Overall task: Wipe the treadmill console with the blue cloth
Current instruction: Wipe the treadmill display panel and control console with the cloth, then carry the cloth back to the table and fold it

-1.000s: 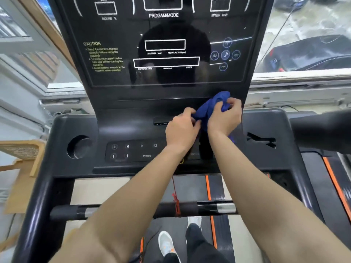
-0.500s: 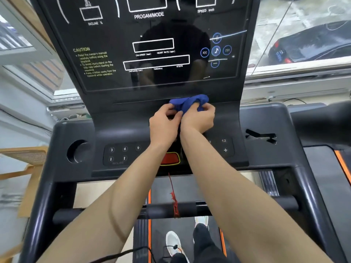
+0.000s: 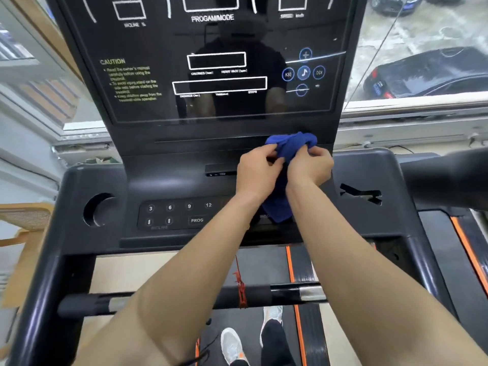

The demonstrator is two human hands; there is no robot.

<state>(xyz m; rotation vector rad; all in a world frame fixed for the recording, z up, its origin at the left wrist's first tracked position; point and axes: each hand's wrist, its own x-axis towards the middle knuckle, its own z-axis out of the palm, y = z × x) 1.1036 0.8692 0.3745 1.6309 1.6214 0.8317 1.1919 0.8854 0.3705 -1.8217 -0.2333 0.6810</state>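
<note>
Both hands are bunching the crumpled blue cloth (image 3: 289,147) just below the glossy black treadmill console (image 3: 219,75); left hand (image 3: 257,171) and right hand (image 3: 310,166) each keeping a closed grip on it; fold a flat pad before pressing on.

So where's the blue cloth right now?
In the head view, the bunched blue cloth sits right of centre, gripped between both hands, left hand and right hand, just below the glossy black treadmill console.

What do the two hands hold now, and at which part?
Both hold the blue cloth: left hand and right hand pinch its bunched top.
</note>
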